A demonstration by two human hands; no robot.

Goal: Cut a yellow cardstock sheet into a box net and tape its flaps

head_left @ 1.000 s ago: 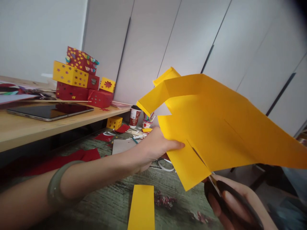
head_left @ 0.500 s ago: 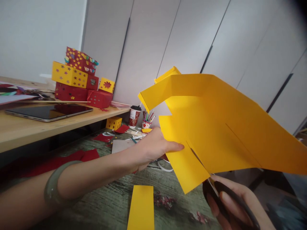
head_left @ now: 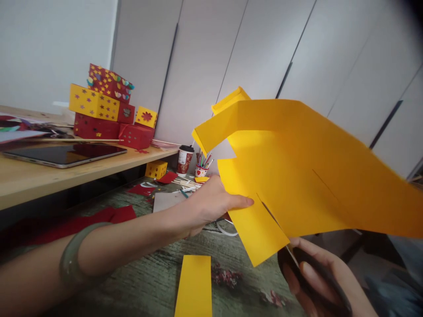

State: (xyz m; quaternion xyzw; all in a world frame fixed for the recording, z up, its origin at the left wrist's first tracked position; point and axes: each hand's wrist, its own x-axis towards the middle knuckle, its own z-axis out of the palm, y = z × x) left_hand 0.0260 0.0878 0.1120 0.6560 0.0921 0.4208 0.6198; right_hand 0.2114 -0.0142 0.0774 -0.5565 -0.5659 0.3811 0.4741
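Left hand (head_left: 213, 202) is pinching yellow cardstock (head_left: 277, 163), right hand (head_left: 345, 270) wrapping black-handled scissors (head_left: 319, 266), slit (head_left: 271, 214) hardly lengthening this past second, leaving flap (head_left: 259, 235) hanging attached.

I see open room over the green table (head_left: 155, 286) between the yellow strip (head_left: 193, 288) and the left hand (head_left: 214, 200); farther right, the raised yellow sheet (head_left: 280, 176) and the scissors (head_left: 301, 256) block the way.

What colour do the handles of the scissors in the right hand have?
The scissor handles look black, seen best in the head view, at lower right.
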